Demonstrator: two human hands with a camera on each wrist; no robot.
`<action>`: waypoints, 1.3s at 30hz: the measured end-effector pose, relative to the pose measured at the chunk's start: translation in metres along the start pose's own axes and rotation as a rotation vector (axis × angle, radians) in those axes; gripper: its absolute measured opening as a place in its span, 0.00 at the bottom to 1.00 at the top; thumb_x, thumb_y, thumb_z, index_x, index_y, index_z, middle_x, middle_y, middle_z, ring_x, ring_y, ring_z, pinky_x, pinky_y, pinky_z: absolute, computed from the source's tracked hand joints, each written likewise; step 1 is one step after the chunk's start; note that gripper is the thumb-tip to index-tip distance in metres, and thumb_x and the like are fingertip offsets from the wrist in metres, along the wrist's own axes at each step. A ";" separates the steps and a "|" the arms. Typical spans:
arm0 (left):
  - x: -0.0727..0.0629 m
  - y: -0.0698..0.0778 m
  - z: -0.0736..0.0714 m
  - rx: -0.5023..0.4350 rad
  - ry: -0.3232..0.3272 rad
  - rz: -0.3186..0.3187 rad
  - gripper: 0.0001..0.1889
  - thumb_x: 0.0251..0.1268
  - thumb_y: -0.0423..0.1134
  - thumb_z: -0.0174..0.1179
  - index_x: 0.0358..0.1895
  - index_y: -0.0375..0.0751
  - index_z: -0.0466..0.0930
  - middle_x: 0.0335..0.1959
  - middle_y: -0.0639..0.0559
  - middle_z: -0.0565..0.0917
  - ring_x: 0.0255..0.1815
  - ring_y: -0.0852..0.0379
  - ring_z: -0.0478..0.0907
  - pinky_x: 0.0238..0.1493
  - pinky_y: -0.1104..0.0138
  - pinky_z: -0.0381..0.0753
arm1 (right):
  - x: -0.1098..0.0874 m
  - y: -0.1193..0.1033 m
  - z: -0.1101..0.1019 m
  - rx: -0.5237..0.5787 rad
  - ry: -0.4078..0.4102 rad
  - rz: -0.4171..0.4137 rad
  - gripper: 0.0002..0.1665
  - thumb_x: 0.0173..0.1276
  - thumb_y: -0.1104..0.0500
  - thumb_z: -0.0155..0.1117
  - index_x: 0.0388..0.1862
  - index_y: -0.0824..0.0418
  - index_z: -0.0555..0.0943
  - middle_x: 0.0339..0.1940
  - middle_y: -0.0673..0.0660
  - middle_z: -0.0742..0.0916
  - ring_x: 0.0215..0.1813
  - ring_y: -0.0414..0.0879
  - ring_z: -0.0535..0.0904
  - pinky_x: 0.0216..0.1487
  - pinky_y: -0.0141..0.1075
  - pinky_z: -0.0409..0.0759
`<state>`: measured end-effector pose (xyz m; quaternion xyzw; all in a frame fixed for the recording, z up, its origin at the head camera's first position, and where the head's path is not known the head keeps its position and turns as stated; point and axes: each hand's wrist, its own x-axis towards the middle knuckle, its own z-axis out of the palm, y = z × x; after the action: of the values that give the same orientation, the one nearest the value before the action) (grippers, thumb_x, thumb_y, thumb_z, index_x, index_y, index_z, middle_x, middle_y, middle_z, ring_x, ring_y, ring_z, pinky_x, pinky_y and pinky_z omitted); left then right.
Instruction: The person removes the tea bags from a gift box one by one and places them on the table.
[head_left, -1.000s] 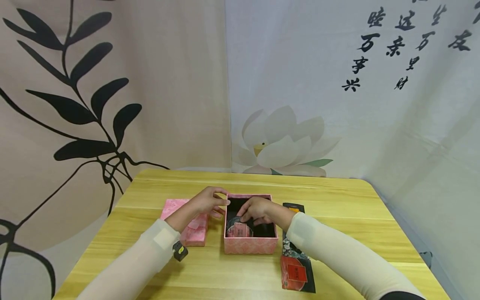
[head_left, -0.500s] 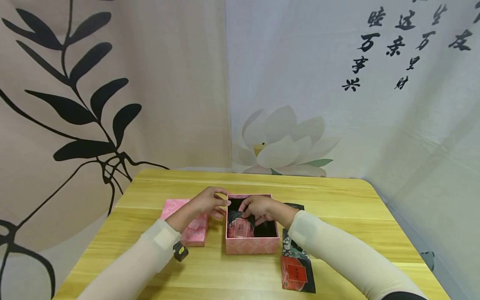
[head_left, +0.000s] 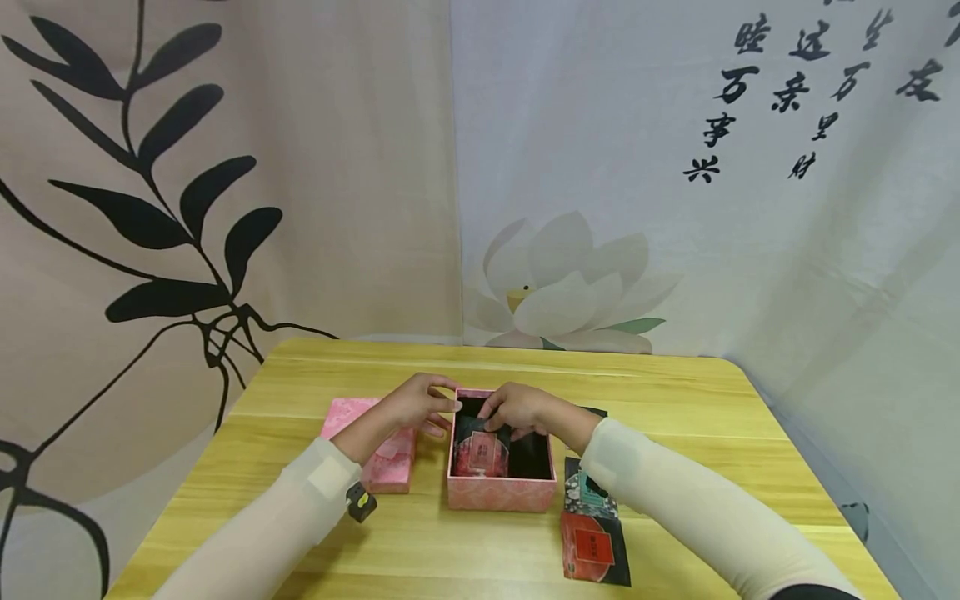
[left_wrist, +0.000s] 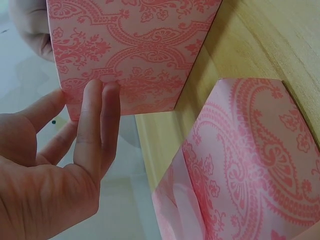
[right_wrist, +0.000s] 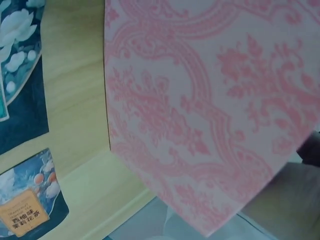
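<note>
An uncovered pink patterned box (head_left: 501, 495) with a black inside stands mid-table. My left hand (head_left: 415, 405) is at its left side; in the left wrist view, its fairly straight fingers (left_wrist: 89, 131) touch the outer wall. Reaching in over the box, my right hand (head_left: 522, 408) pinches the top of a black-and-red pouch (head_left: 482, 450) that stands in the left half. The right half looks dark. Some right-hand fingers are hidden behind the knuckles. A pink lid (head_left: 388, 472) lies left of the box, under my left forearm.
Right of the box a red-and-black pouch (head_left: 595, 547) and a teal floral pouch (head_left: 587, 492) lie in line. A pouch with an orange label (right_wrist: 24, 212) lies beyond, mostly hidden in the head view by my right forearm. A printed curtain (head_left: 375, 208) hangs behind the table.
The pouch in the box has come more upright, its top moving up with my right hand. The box has shifted only slightly. My left hand stays at the box's side.
</note>
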<state>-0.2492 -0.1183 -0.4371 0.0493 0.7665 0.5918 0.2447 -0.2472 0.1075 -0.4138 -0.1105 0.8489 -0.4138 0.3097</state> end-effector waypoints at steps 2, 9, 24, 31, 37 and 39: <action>0.000 0.000 0.000 -0.002 -0.001 0.000 0.24 0.75 0.32 0.62 0.70 0.31 0.72 0.56 0.30 0.79 0.33 0.47 0.87 0.38 0.52 0.91 | 0.000 0.000 -0.002 0.023 -0.002 0.002 0.11 0.73 0.66 0.65 0.52 0.65 0.86 0.54 0.60 0.85 0.47 0.51 0.85 0.44 0.47 0.90; -0.001 0.000 0.001 0.000 -0.001 0.000 0.24 0.75 0.32 0.61 0.70 0.31 0.71 0.56 0.29 0.79 0.34 0.46 0.88 0.37 0.54 0.91 | -0.005 -0.004 -0.013 0.085 -0.017 -0.006 0.13 0.74 0.68 0.63 0.55 0.66 0.85 0.46 0.60 0.86 0.35 0.48 0.88 0.39 0.46 0.91; 0.001 -0.001 0.001 0.011 0.001 0.008 0.23 0.75 0.33 0.61 0.69 0.31 0.72 0.57 0.30 0.78 0.32 0.49 0.87 0.42 0.47 0.90 | -0.014 0.001 -0.036 0.219 -0.054 0.016 0.14 0.75 0.69 0.62 0.58 0.67 0.82 0.43 0.63 0.87 0.34 0.47 0.89 0.47 0.49 0.90; 0.001 -0.001 0.000 0.011 -0.002 0.013 0.24 0.75 0.32 0.62 0.70 0.31 0.72 0.57 0.30 0.79 0.31 0.50 0.87 0.42 0.48 0.90 | -0.023 0.007 -0.050 0.268 -0.056 0.025 0.17 0.76 0.68 0.62 0.61 0.68 0.80 0.46 0.63 0.85 0.33 0.46 0.85 0.41 0.43 0.91; 0.000 -0.002 0.000 0.013 -0.004 0.016 0.23 0.75 0.32 0.62 0.69 0.31 0.72 0.55 0.31 0.79 0.32 0.49 0.87 0.43 0.47 0.90 | -0.030 0.019 -0.062 0.322 -0.063 0.034 0.16 0.78 0.66 0.61 0.61 0.68 0.79 0.42 0.62 0.84 0.32 0.47 0.82 0.34 0.37 0.89; 0.000 -0.001 0.000 0.012 -0.005 0.017 0.23 0.75 0.32 0.62 0.69 0.31 0.72 0.55 0.31 0.79 0.32 0.49 0.87 0.42 0.47 0.90 | -0.032 0.023 -0.067 0.337 -0.078 0.034 0.16 0.78 0.66 0.60 0.62 0.68 0.79 0.41 0.61 0.85 0.32 0.47 0.83 0.32 0.36 0.88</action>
<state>-0.2484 -0.1184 -0.4385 0.0589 0.7690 0.5891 0.2412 -0.2617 0.1785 -0.3869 -0.0588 0.7566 -0.5404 0.3634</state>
